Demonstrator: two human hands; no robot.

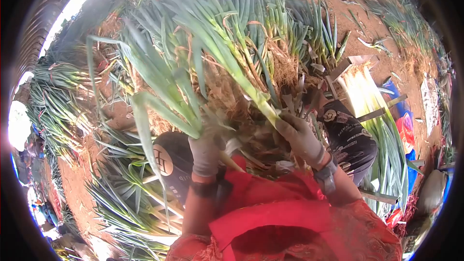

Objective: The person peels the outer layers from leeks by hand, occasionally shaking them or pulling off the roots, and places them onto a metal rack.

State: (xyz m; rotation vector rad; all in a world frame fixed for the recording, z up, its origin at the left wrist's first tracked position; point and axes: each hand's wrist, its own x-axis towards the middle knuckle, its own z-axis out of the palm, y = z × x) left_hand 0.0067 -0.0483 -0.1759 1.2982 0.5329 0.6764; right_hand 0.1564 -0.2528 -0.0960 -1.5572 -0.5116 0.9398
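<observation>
— What is held nearest the body?
— A bunch of leeks (227, 67) is gripped at its root end, above the red apron (275, 212). The gloved left hand (207, 152) is closed on the lower stalks; the gloved right hand (302, 137) is wrapped shut around them, slightly higher.
— How is the bunch laid?
— Its long axis is pointed up and away to the left, leaves fanned outward. Beyond, more leeks (63, 106) are spread on the red soil (372, 29).
</observation>
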